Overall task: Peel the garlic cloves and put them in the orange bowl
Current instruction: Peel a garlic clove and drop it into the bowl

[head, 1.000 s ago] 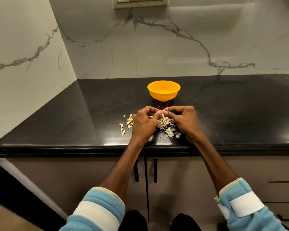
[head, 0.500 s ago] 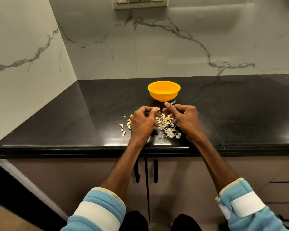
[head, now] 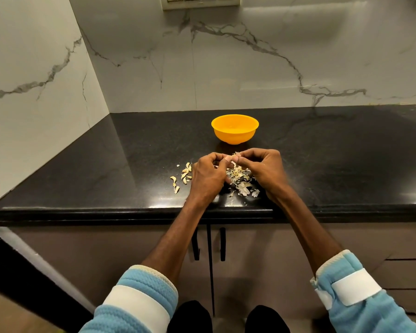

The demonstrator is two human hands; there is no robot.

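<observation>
Head view, kitchen corner; black counter (head: 130,152) set against a marble wall (head: 250,68). Left hand (head: 208,179) and right hand (head: 268,169) meet near the counter's front edge, knuckles up; fingers (head: 257,153) of both are curled in tight, thumb tips touching; between them they pinch one garlic clove (head: 234,156), a small pale piece mostly hidden by the thumbs. Under and between the hands, a heap of papery skins (head: 244,187) lies on the counter; a few scraps lie close to the front edge. Just left of the left hand, a scatter of loose cloves (head: 186,173), yellowish, apart from the heap. Orange bowl (head: 234,138) stands upright beyond the hands, near but not touching; what it holds cannot be told from this angle. Blue sleeves (head: 144,282) with white bands at bottom of view; brown cabinet doors (head: 130,248) below the counter.
</observation>
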